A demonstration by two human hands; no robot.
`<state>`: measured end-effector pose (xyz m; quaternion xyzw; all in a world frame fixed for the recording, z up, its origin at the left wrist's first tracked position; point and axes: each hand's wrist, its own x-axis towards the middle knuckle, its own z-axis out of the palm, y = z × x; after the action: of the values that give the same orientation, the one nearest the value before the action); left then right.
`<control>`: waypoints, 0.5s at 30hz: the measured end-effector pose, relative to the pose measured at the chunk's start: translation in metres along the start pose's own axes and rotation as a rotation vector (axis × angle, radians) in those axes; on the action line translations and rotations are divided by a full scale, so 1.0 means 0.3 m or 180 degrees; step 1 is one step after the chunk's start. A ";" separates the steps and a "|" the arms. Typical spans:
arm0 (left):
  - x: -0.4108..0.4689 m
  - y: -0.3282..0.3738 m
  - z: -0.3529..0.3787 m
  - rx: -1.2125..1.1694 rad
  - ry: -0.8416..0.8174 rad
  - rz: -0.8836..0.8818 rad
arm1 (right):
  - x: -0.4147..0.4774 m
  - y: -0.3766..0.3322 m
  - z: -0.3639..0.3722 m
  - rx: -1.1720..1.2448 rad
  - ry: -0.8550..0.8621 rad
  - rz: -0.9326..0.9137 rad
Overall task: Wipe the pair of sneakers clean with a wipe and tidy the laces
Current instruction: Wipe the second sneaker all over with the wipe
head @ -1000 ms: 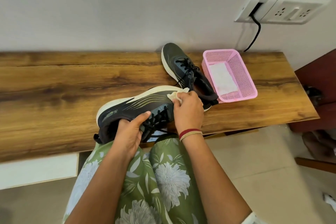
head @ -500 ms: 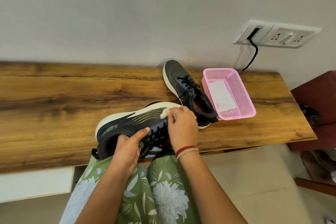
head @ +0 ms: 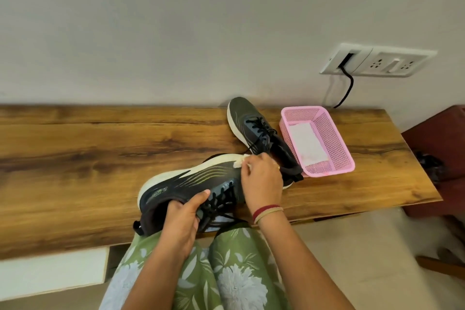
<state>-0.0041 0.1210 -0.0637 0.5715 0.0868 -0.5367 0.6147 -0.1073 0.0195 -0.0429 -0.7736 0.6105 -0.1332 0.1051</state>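
Note:
A dark sneaker [head: 191, 178] with a white sole lies on its side over my lap and the front edge of the wooden table [head: 100, 148]. My left hand [head: 182, 216] grips it at the collar, thumb on the upper beside the black laces. My right hand [head: 261, 178] pinches a small crumpled white wipe [head: 241, 160] against the sole near the toe. The second sneaker [head: 254, 128] stands upright on the table behind my right hand, laces loose, its heel partly hidden.
A pink mesh basket [head: 334, 138] with a white sheet inside sits right of the second sneaker. A wall socket [head: 377, 60] with a black cable is above it. A dark red seat [head: 442, 138] stands at the table's right end.
My right hand has slid the wipe slightly left along the sole near the toe. The camera has tilted upward, so everything sits lower in view. My left hand keeps its grip.

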 end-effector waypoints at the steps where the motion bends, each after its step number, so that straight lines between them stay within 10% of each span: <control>1: -0.002 0.005 0.004 0.0026 0.0032 -0.0009 | -0.012 -0.029 0.010 0.0091 -0.0118 -0.0032; 10: 0.000 0.011 0.003 -0.0002 0.0056 -0.0075 | -0.019 0.007 0.003 0.0225 0.0023 0.0226; 15: 0.010 0.010 -0.002 0.0040 0.0020 -0.0071 | -0.055 -0.037 0.025 0.0026 -0.0281 -0.0574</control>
<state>-0.0002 0.1192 -0.0642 0.5760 0.0917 -0.5423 0.6047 -0.0983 0.0380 -0.0477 -0.8302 0.5325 -0.1104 0.1226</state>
